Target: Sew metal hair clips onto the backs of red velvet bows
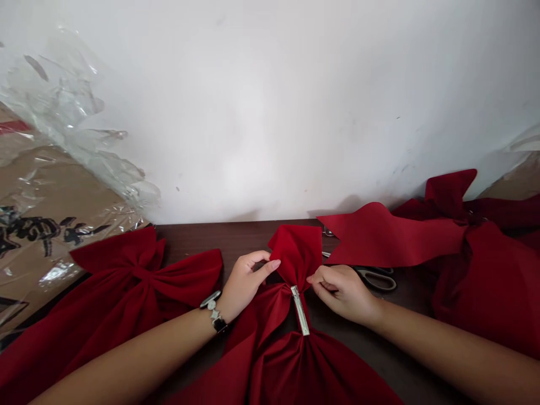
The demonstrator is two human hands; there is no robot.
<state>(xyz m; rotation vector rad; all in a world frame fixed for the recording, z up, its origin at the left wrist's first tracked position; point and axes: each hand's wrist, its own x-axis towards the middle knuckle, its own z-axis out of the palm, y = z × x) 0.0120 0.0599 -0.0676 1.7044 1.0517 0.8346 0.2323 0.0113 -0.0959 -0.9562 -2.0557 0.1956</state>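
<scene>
Presently, the left hand (244,282) is pinching the red bow (291,360) at its upper left edge; the right hand (345,291) is pinching its right side near the gather; the bow is lying over the dark table (198,237), a pale clip (300,310) running along its middle; scissors (363,276) are resting near the right hand.

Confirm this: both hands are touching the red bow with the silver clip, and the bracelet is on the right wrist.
One thing is wrong: the bracelet is on the left wrist, as the head view shows. The left hand and right hand are both touching the red bow with the silver clip.
</scene>
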